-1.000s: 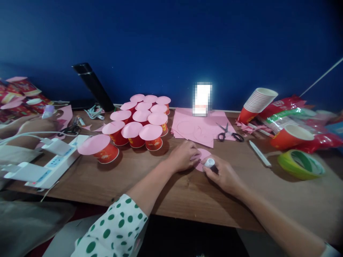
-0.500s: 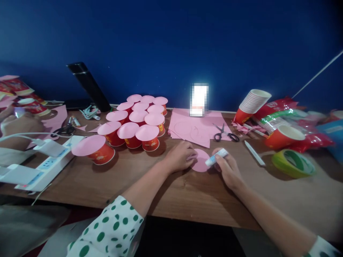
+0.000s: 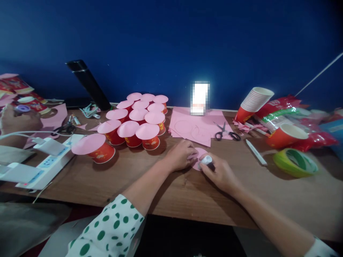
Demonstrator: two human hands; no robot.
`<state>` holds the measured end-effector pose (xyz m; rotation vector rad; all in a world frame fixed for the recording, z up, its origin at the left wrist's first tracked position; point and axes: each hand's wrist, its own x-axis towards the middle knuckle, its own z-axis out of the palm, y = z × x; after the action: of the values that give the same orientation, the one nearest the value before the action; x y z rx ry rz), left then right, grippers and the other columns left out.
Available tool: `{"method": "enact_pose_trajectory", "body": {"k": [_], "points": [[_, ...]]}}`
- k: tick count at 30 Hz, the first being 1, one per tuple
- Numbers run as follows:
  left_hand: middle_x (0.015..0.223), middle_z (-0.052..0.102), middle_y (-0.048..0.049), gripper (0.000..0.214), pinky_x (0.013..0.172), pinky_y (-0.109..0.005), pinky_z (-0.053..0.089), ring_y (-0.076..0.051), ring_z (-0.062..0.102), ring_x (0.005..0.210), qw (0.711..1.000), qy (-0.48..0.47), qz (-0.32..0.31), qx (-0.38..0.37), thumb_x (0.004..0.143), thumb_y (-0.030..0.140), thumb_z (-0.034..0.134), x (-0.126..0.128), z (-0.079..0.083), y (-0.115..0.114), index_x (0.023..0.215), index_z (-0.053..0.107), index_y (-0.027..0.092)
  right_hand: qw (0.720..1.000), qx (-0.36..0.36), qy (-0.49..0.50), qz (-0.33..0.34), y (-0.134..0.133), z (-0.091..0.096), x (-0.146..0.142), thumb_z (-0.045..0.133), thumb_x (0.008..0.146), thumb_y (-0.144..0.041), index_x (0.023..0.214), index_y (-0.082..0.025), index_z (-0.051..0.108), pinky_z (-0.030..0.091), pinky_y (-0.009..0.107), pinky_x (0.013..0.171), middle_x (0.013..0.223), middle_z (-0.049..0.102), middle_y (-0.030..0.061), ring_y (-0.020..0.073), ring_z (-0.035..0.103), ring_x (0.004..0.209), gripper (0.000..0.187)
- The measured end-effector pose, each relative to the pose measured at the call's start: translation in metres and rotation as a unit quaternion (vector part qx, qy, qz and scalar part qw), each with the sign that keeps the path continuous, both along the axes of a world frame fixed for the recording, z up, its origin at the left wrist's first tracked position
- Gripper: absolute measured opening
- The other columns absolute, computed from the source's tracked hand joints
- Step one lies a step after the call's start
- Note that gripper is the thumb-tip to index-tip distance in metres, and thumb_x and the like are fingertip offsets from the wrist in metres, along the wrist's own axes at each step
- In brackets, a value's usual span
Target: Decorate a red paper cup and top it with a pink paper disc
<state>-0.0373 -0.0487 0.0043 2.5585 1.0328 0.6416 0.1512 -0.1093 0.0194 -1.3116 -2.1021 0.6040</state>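
A pink paper circle (image 3: 197, 152) lies on the wooden table in front of me, partly covered by both hands. My left hand (image 3: 181, 155) has its fingers curled over the circle's left edge, gripping it against the table. A white glue stick (image 3: 206, 159) stands nearly upright over the right part of the circle. Closed around it is my right hand (image 3: 220, 173), which hides its lower end. Just beyond are pink paper sheets (image 3: 184, 123) with drawn circles, and black-handled scissors (image 3: 225, 132) rest at their right corner.
Several red paper cups (image 3: 150, 142) topped with pink circles stand left. A power strip (image 3: 50, 164), a black bottle (image 3: 89, 85) and a co-worker's hand (image 3: 20, 123) are farther left. Right are a white pen (image 3: 255, 152), green tape (image 3: 280, 164) and stacked cups (image 3: 253, 101). A lit phone (image 3: 199, 98) stands behind.
My right hand has moved left and turned the glue stick from a slant to nearly upright over the circle. My left hand stays in place. The co-worker's hand has shifted slightly.
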Motion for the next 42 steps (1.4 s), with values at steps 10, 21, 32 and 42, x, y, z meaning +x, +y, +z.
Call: {"method": "enact_pose_trajectory", "body": {"k": [10, 21, 32, 42], "points": [[0.103, 0.059, -0.0067, 0.025, 0.081, -0.032, 0.043, -0.02, 0.05, 0.096, 1.0, 0.008, 0.001, 0.004, 0.08, 0.036, 0.058, -0.0006, -0.0019, 0.0014, 0.099, 0.068, 0.024, 0.999, 0.014, -0.044, 0.023, 0.0032, -0.0009, -0.0011, 0.047, 0.089, -0.033, 0.078, -0.02, 0.051, 0.042, 0.026, 0.063, 0.073, 0.059, 0.0013, 0.0155, 0.053, 0.067, 0.017], [0.104, 0.059, -0.0075, 0.025, 0.082, -0.033, 0.044, -0.021, 0.05, 0.096, 1.0, 0.013, -0.002, 0.006, 0.081, 0.036, 0.057, -0.001, 0.0004, 0.0002, 0.1, 0.068, 0.023, 0.998, 0.01, -0.048, 0.025, 0.0038, -0.0032, 0.0005, 0.046, 0.089, -0.038, 0.076, -0.021, 0.049, 0.039, 0.025, 0.058, 0.069, 0.057, 0.0002, 0.0137, 0.05, 0.06, 0.022], [0.102, 0.06, -0.0069, 0.024, 0.083, -0.033, 0.044, -0.02, 0.051, 0.096, 1.0, 0.009, -0.001, -0.005, 0.081, 0.036, 0.057, -0.0005, 0.0014, 0.0005, 0.097, 0.068, 0.023, 0.999, -0.01, 0.025, -0.033, 0.0001, -0.0021, 0.0043, 0.047, 0.087, -0.037, 0.071, -0.021, 0.047, 0.04, 0.023, 0.058, 0.062, 0.053, -0.002, 0.0125, 0.049, 0.058, 0.023], [0.102, 0.059, -0.0066, 0.023, 0.083, -0.034, 0.044, -0.021, 0.051, 0.097, 1.0, 0.012, 0.001, -0.008, 0.08, 0.034, 0.058, -0.0001, -0.0001, 0.001, 0.099, 0.068, 0.024, 0.997, -0.022, 0.066, -0.032, 0.0019, 0.0008, 0.0043, 0.044, 0.09, -0.034, 0.081, -0.02, 0.053, 0.044, 0.023, 0.067, 0.074, 0.062, 0.0008, 0.0143, 0.057, 0.067, 0.019]]}}
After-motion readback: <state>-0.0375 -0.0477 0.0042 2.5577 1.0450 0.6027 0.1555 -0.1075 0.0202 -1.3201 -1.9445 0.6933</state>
